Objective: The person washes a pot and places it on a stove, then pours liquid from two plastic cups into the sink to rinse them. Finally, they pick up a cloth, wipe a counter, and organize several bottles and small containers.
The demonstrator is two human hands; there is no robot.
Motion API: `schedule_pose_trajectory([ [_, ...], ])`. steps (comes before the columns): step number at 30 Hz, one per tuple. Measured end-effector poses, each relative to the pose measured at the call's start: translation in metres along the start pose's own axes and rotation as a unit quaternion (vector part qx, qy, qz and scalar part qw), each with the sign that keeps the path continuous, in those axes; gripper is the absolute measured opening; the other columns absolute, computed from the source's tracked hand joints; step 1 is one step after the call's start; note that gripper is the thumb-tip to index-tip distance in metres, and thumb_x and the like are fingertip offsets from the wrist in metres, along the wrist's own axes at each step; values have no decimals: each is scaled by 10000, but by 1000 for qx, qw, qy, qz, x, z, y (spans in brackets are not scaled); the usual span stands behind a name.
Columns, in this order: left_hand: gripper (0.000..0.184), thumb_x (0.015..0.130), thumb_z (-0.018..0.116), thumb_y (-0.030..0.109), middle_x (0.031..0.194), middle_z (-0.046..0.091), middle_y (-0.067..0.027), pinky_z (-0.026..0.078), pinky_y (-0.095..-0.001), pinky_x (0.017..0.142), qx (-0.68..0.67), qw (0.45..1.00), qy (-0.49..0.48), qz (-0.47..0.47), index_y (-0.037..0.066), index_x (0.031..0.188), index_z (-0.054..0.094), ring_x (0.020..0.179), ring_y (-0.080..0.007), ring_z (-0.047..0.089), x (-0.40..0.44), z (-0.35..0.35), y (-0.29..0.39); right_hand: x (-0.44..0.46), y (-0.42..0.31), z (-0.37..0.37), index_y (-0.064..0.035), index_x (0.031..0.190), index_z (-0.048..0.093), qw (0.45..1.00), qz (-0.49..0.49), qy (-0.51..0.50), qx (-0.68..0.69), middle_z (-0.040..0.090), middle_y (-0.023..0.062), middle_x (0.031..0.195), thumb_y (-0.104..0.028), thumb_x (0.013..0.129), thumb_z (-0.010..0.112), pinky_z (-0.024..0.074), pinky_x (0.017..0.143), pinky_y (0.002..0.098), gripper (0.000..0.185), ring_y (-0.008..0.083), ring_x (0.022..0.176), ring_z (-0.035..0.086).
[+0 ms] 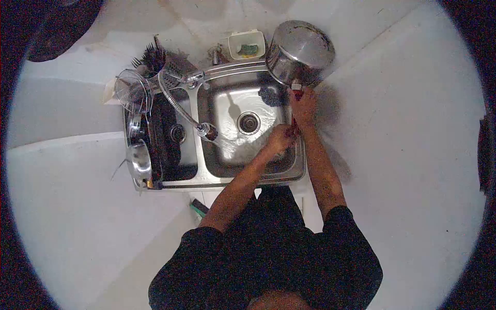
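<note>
A shiny metal saucepan (302, 49) is at the back right corner of the sink, its red handle (295, 121) pointing toward me. My right hand (305, 107) is closed around the handle close to the pan. Lower down, my left hand (281, 139) has its fingers closed at the handle's far end, over the right side of the large sink basin (222, 98). Whether the pan rests on the sink's edge or is held just above it, I cannot tell. Parts of the handle are hidden by my fingers.
A flexible faucet (178, 106) reaches over the large basin, where water spreads around the drain (248, 123). Behind stands a white container (247, 45) with a green sponge (248, 50). Left are a strainer (133, 90), a utensil holder (175, 70) and a metal bowl (139, 161).
</note>
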State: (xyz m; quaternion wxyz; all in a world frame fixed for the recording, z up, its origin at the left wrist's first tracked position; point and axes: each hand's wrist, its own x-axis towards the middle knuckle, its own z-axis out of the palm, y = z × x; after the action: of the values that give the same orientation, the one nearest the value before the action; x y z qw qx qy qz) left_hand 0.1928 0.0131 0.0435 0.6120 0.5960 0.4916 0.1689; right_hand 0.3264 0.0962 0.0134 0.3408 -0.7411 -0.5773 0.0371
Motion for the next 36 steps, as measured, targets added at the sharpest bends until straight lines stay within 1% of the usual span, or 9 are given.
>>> schedule_pose_trajectory([
  [5, 365, 831, 688, 345, 773, 699, -180, 537, -454, 690, 37, 997, 64, -3, -19, 814, 688, 718, -306, 692, 12, 22, -14, 4, -20, -40, 12, 1157, 587, 993, 79, -46, 79, 600, 239, 1098, -441, 869, 695, 468, 894, 490, 547, 408, 1020, 588],
  [9, 339, 826, 695, 284, 1009, 698, -183, 527, -431, 833, 149, 987, 59, 13, 17, 1034, 671, 933, -306, 676, 46, 44, -67, -10, -35, -49, 6, 1131, 608, 993, 19, 48, 106, 630, 198, 1084, -369, 914, 657, 476, 897, 456, 436, 372, 1010, 611],
  [11, 397, 833, 687, 244, 1145, 676, -172, 510, -408, 913, 149, 984, 64, 68, 33, 1164, 632, 1042, -274, 654, 57, 55, -107, -27, -49, -53, -3, 1110, 627, 981, 21, -13, 190, 653, 177, 1060, -305, 939, 625, 483, 890, 421, 347, 330, 991, 631],
  [15, 483, 843, 677, 215, 1245, 635, -156, 459, -402, 1007, -70, 991, 25, 111, -1, 1259, 560, 1152, -239, 590, 8, 28, -97, -60, -91, -53, -24, 1069, 658, 955, 66, -105, 268, 692, 135, 1032, -198, 966, 577, 493, 873, 349, 217, 252, 956, 659],
  [19, 412, 859, 652, 161, 1208, 633, -149, 475, -407, 982, -220, 974, 40, 45, -13, 1224, 569, 1116, -246, 594, -65, 5, -105, -109, -85, -1, 33, 1187, 585, 666, 262, -226, 661, 673, 151, 1129, -187, 976, 527, 508, 940, 347, 310, 280, 1040, 657],
  [24, 259, 894, 577, 98, 1046, 638, -83, 513, -307, 815, -428, 879, 97, -188, 56, 1149, 572, 928, -175, 618, -132, -36, -181, -162, -113, 32, 86, 1245, 502, 403, 566, -341, 634, 575, 230, 1277, -270, 988, 447, 464, 1057, 439, 442, 357, 1186, 578],
  [28, 192, 946, 520, 160, 996, 635, -71, 514, -318, 789, -622, 701, 283, -204, 68, 1108, 568, 912, -201, 628, -159, -67, -182, -210, -122, 72, 107, 1261, 457, 351, 581, -263, 685, 553, 230, 1306, -278, 980, 417, 426, 1085, 491, 478, 382, 1237, 533],
  [34, 260, 980, 473, 247, 1020, 640, -95, 484, -369, 914, -648, 686, 284, -171, 62, 1146, 548, 996, -234, 622, -158, -98, -163, -210, -112, 98, 87, 1153, 561, 211, 539, -330, 746, 622, 230, 1193, -235, 958, 464, 459, 1046, 483, 389, 394, 1188, 567],
  [36, 268, 980, 470, 255, 1025, 645, -99, 478, -377, 922, -667, 664, 284, -185, 65, 1151, 550, 1009, -244, 623, -156, -104, -162, -198, -72, 142, 72, 1125, 595, 228, 505, -353, 754, 645, 228, 1151, -236, 951, 483, 478, 1012, 479, 371, 385, 1134, 601],
])
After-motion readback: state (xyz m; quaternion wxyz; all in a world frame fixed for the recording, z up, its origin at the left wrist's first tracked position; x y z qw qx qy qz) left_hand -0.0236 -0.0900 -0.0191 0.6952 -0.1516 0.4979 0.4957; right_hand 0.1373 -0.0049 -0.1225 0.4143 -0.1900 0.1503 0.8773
